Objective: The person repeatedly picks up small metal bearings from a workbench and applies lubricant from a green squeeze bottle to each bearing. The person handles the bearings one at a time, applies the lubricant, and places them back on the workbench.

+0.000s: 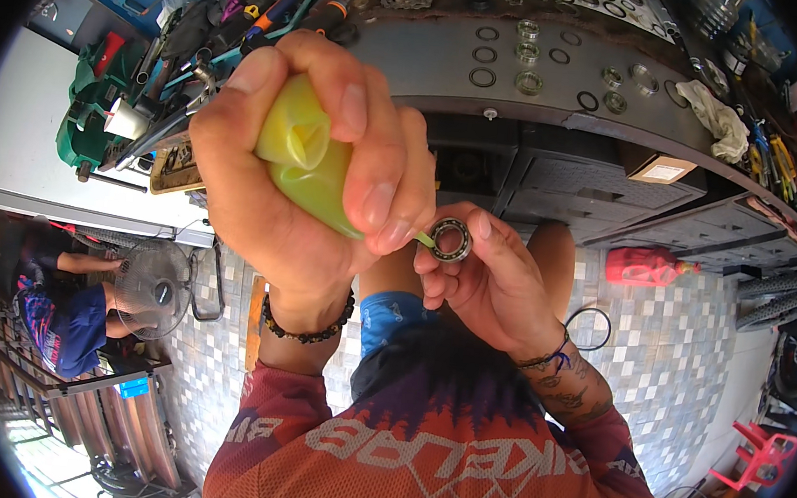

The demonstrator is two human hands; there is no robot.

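Note:
My left hand is wrapped round a soft yellow-green squeeze bag, its fingers pressing into it. The bag's narrow tip reaches the face of a small ball bearing. Thumb and fingers of my right hand pinch that bearing by its rim, with the open ring and its balls facing up. Beyond my hands, several more bearings stand on the grey workbench, beside thin dark seal rings.
Tools crowd the bench's left end, near a green vise. A white rag lies at its right. Drawers sit below. A red container and a red stool stand right; a fan and another person are left.

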